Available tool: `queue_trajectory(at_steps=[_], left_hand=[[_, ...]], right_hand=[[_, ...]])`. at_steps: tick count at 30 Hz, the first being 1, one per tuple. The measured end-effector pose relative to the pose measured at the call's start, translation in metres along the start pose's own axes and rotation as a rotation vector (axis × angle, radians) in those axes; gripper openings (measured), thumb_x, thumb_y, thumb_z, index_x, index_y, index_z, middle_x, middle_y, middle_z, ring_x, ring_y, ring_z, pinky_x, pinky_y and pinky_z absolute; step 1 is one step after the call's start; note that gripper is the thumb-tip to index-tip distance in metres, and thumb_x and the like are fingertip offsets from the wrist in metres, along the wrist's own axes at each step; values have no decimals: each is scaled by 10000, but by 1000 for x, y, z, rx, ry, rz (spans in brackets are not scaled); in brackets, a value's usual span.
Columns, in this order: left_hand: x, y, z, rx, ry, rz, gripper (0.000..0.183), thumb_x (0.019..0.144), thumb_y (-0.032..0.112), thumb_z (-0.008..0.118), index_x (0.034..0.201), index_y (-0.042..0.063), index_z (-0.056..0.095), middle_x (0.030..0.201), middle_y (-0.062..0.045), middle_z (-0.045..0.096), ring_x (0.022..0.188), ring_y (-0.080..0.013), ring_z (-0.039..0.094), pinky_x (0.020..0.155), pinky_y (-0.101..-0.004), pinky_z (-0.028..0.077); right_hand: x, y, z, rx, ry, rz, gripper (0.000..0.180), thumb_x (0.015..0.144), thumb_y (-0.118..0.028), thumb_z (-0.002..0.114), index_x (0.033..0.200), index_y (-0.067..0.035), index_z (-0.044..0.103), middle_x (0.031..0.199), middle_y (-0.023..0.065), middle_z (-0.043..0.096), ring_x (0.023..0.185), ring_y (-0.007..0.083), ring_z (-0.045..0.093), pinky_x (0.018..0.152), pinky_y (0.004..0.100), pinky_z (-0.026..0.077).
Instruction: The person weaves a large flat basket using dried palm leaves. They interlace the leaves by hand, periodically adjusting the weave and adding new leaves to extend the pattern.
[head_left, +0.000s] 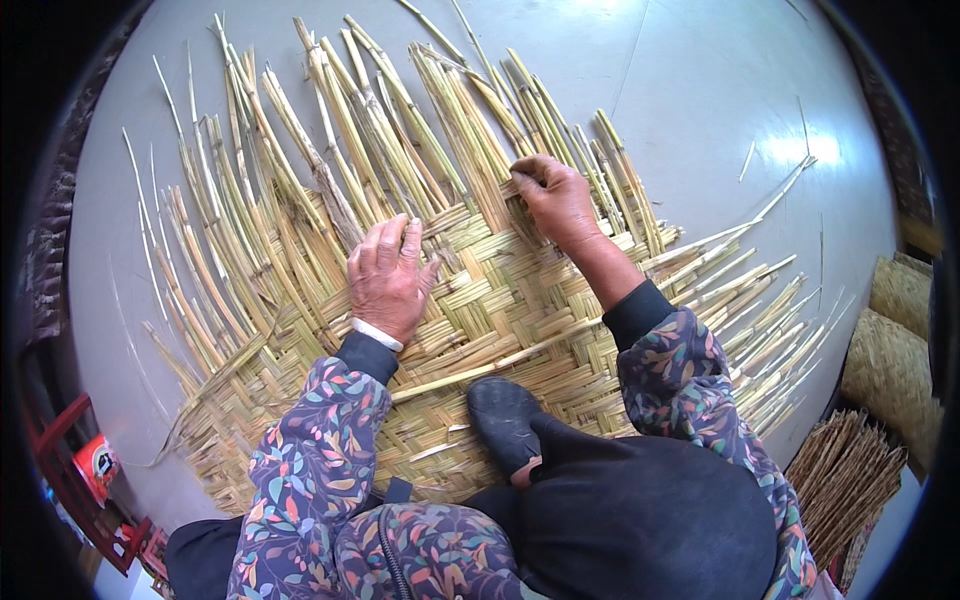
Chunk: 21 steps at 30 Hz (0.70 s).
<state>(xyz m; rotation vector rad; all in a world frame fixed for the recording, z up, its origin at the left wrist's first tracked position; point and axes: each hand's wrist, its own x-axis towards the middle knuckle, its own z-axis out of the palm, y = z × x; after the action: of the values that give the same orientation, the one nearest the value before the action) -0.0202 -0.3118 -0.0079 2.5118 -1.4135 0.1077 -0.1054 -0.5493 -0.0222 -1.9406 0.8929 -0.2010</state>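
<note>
A partly woven mat of split reeds (487, 262) lies on the floor before me, its weave running in diagonal blocks. Loose reed ends (360, 127) fan out from its far edge, and more reed ends (757, 330) stick out to the right. My left hand (388, 277) rests palm down on the far part of the weave, fingers slightly apart. At the base of the far reed ends, my right hand (553, 196) pinches a reed strip between thumb and fingers; its grip is partly hidden. One long single reed (499, 365) lies across the weave below both hands.
My dark shoe (504, 420) stands on the mat. Rolled woven mats (889, 375) and a bundle of thin brown stalks (847, 480) lie at the right. A red chair-like frame (67, 442) and a red container (96, 466) are at the left. Reed scraps (747, 161) lie on the grey floor (697, 82).
</note>
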Motion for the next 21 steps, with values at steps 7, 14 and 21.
queue_trajectory(at_steps=[7, 14, 21], left_hand=[[-4, 2, 1, 33, -74, -1, 685, 807, 434, 669, 1368, 84, 487, 1404, -56, 438, 1319, -252, 364, 1094, -443, 259], [3, 8, -2, 68, -90, 3, 673, 794, 463, 682, 1338, 100, 521, 1387, -49, 453, 1320, -233, 354, 1080, -441, 251], [18, 19, 3, 13, -58, 65, 585, 807, 400, 686, 1277, 74, 566, 1282, -53, 513, 1248, -226, 426, 1051, -430, 269]], right_hand=[[9, 2, -3, 330, -45, 175, 161, 926, -117, 631, 1040, -11, 670, 799, 9, 656, 582, 58, 560, 520, 221, 479], [16, 10, -14, 31, 62, 2, 163, 924, -113, 631, 1041, -8, 676, 788, 28, 676, 618, 62, 599, 542, 227, 492], [11, 18, -30, -8, 94, 93, 160, 878, -156, 644, 983, -54, 708, 851, 129, 715, 763, 209, 691, 716, 320, 527]])
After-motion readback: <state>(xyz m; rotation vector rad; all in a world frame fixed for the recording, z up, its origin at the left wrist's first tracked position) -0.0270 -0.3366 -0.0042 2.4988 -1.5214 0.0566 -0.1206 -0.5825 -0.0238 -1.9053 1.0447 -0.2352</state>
